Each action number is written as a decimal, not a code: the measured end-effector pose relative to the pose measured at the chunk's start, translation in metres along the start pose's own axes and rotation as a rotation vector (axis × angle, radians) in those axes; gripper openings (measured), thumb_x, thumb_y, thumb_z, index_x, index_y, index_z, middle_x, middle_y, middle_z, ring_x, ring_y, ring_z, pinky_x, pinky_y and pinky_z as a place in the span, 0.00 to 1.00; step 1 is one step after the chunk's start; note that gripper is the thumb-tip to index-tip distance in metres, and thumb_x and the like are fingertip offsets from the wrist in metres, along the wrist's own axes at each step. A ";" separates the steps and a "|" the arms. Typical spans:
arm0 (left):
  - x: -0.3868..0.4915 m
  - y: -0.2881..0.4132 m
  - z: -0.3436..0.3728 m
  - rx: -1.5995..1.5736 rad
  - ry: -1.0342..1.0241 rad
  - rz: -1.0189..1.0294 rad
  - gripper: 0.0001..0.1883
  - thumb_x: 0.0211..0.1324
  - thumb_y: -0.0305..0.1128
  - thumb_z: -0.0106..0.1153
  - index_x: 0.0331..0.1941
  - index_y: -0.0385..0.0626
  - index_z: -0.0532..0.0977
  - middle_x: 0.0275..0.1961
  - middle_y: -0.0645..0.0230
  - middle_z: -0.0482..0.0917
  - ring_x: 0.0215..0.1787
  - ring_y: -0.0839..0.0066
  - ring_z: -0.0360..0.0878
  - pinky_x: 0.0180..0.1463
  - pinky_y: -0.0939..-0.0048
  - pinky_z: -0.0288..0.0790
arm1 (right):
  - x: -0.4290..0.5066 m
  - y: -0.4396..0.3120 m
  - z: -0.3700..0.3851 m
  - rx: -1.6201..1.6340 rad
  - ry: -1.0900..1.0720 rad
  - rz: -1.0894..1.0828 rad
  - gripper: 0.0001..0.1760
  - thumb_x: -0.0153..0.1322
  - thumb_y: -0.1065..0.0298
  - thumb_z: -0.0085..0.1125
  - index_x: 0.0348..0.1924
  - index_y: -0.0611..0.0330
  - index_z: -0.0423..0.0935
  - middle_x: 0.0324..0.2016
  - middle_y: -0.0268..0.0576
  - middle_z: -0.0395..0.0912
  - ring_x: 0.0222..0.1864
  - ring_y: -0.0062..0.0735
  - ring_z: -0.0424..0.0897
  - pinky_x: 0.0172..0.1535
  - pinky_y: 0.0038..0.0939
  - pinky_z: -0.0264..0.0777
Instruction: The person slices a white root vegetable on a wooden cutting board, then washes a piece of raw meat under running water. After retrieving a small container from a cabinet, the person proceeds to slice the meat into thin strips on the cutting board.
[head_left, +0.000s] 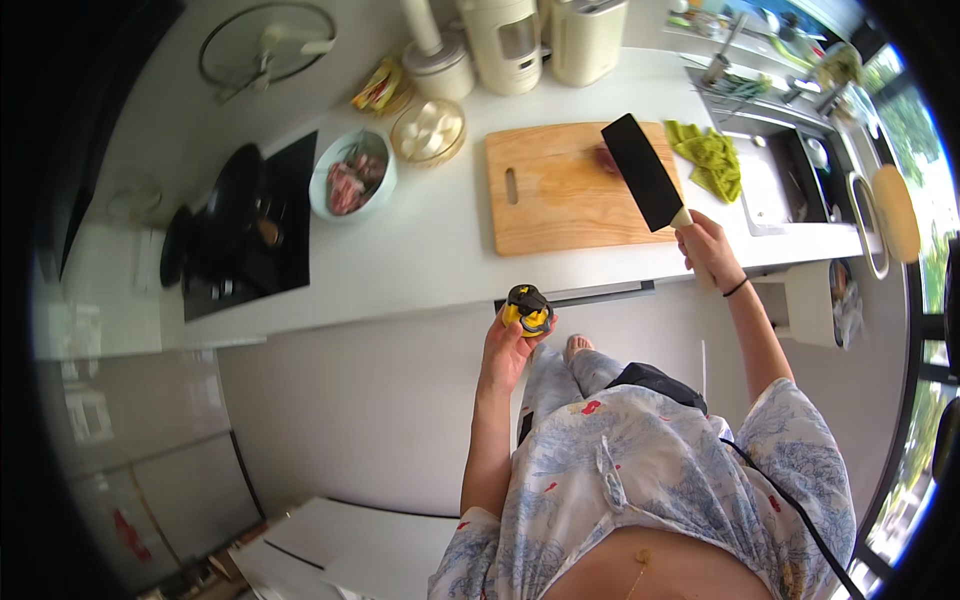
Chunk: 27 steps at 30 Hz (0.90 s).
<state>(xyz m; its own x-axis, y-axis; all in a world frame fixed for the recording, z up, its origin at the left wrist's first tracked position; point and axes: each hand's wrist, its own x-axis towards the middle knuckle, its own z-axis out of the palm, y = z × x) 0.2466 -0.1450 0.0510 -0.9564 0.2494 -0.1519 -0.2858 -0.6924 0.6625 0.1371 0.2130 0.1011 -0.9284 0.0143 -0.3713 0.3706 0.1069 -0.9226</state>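
My right hand (709, 244) grips the pale handle of a cleaver (641, 174). Its broad black blade is raised at a slant over the right part of a wooden cutting board (559, 217). Behind the blade, a piece of red meat (604, 159) on the board is partly hidden. In front of the counter edge, my left hand (510, 354) holds a small yellow and black gadget (528, 309), which looks like a suction-base knife sharpener. The gadget and the cleaver are well apart.
Left of the board stand a pale blue bowl of raw meat (351, 184) and a bowl of white chunks (429, 133). A black pan (236, 187) sits by the hob (296, 247). A green cloth (709, 159) lies between board and sink (772, 180). A bin (810, 304) hangs below.
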 end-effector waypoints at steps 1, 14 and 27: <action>0.009 -0.002 0.004 0.028 -0.028 -0.021 0.33 0.66 0.50 0.60 0.65 0.39 0.64 0.58 0.56 0.78 0.59 0.57 0.80 0.63 0.59 0.76 | -0.010 -0.002 -0.011 0.172 0.019 0.046 0.12 0.75 0.63 0.52 0.46 0.60 0.73 0.27 0.33 0.71 0.25 0.19 0.72 0.25 0.20 0.69; 0.171 -0.091 0.146 0.063 -0.307 -0.337 0.30 0.71 0.55 0.50 0.67 0.46 0.65 0.56 0.63 0.77 0.50 0.74 0.78 0.50 0.71 0.74 | -0.100 -0.033 -0.112 0.084 0.119 -0.024 0.25 0.82 0.63 0.45 0.71 0.59 0.57 0.22 0.33 0.68 0.19 0.17 0.70 0.17 0.20 0.67; 0.293 -0.260 0.325 -0.022 -0.298 -0.318 0.28 0.67 0.33 0.52 0.70 0.49 0.61 0.63 0.68 0.73 0.63 0.68 0.74 0.65 0.56 0.68 | -0.055 -0.050 -0.317 -0.043 0.107 -0.173 0.35 0.79 0.72 0.42 0.79 0.43 0.46 0.21 0.35 0.67 0.17 0.21 0.68 0.24 0.27 0.70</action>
<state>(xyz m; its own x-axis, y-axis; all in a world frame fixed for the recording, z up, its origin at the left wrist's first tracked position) 0.0607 0.3279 0.0724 -0.7626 0.6347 -0.1250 -0.5673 -0.5633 0.6007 0.1613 0.5221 0.2012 -0.9764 0.0969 -0.1928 0.2064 0.1596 -0.9654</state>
